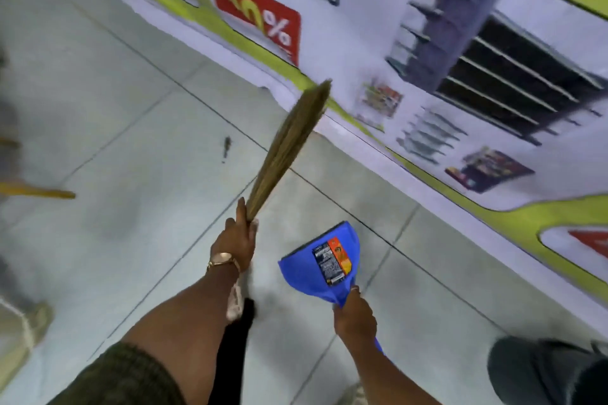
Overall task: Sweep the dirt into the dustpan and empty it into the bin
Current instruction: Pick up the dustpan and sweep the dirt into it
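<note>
My left hand [236, 240] grips the base of a bundled straw broom [289, 145], whose bristles point up and away, lifted off the pale tiled floor. My right hand [354, 316] holds the handle of a blue dustpan [320, 265], tilted above the floor, with a printed label inside the pan. A small dark bit of dirt [226, 146] lies on the tiles beyond the broom. At the bottom right corner stands a dark grey bin [539, 368], partly cut off by the frame edge.
A large printed banner [427, 52] with shelf pictures and a red percent sign covers the surface along the right side. A yellow stick [39, 192] juts in from the left edge. A person's sandalled foot [39, 316] stands at the lower left.
</note>
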A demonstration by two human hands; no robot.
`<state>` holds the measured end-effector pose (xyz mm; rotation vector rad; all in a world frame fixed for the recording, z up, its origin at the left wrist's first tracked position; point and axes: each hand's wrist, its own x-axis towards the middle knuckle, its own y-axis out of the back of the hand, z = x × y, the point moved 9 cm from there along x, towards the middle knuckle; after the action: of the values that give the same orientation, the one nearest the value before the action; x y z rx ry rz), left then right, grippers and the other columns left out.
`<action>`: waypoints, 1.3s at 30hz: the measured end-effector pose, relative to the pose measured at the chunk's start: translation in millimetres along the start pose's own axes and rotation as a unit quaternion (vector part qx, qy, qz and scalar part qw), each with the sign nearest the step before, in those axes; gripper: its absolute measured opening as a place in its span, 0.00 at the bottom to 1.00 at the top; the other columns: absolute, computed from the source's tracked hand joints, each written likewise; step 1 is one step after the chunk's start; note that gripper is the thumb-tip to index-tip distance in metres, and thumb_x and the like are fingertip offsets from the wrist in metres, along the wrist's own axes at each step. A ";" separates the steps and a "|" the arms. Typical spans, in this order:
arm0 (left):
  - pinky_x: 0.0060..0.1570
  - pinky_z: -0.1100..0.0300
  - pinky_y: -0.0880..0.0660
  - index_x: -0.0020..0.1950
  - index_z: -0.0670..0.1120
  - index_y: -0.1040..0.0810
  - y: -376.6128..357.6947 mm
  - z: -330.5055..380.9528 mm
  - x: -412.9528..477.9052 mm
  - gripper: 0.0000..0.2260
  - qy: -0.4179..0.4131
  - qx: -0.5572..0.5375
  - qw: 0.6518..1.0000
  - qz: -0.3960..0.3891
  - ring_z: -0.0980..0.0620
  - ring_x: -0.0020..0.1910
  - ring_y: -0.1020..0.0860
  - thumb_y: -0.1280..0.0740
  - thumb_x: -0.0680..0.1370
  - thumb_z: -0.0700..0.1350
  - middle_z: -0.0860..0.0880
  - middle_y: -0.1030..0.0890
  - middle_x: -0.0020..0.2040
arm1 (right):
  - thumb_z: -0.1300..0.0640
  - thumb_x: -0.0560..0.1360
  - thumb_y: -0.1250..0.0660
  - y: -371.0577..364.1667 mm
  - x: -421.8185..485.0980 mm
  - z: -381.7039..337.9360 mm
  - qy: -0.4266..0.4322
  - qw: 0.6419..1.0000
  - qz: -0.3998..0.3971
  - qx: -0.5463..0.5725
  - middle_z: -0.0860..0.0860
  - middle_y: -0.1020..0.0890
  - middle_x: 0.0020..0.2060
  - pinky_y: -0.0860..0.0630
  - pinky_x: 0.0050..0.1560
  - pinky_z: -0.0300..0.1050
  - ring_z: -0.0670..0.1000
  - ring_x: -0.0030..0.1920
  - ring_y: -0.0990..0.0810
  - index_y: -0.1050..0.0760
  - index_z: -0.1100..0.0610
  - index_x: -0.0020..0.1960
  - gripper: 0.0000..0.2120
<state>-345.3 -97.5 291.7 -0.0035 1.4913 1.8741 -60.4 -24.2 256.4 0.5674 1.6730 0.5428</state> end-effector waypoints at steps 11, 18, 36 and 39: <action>0.56 0.44 0.26 0.77 0.57 0.43 132.3 -220.7 231.6 0.25 0.102 0.010 0.995 0.009 0.35 0.60 0.25 0.41 0.80 0.50 0.36 0.26 0.63 | 0.59 0.79 0.43 -101.3 76.3 -292.3 0.043 0.995 -0.050 -0.074 0.57 0.27 0.64 0.28 0.63 0.51 0.58 0.65 0.25 0.35 0.59 0.69 0.18; 0.57 0.44 0.27 0.77 0.57 0.43 97.0 -239.0 322.7 0.24 0.072 0.027 0.997 -0.022 0.33 0.60 0.25 0.44 0.81 0.52 0.35 0.26 0.64 | 0.55 0.79 0.40 -135.8 148.3 -355.8 0.041 0.997 -0.040 -0.061 0.58 0.29 0.67 0.29 0.64 0.53 0.61 0.66 0.27 0.40 0.60 0.73 0.25; 0.59 0.45 0.27 0.73 0.49 0.35 55.3 -224.3 463.3 0.21 0.011 0.217 0.969 -0.114 0.34 0.60 0.25 0.43 0.79 0.45 0.37 0.28 0.65 | 0.58 0.80 0.42 -187.7 258.5 -397.7 0.011 0.997 -0.074 -0.028 0.61 0.32 0.70 0.32 0.67 0.56 0.63 0.69 0.31 0.62 0.62 0.77 0.36; 0.55 0.47 0.25 0.70 0.48 0.31 51.3 -224.6 460.6 0.21 -0.010 0.247 0.960 -0.133 0.36 0.56 0.22 0.43 0.77 0.43 0.38 0.26 0.62 | 0.59 0.79 0.41 -180.2 273.4 -408.1 0.014 0.998 -0.060 -0.032 0.61 0.32 0.70 0.32 0.68 0.57 0.63 0.69 0.31 0.62 0.62 0.78 0.37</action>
<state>-805.2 -46.6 65.7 0.0468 1.8097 1.2530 -517.5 -6.7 2.4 0.4108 1.6974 0.5163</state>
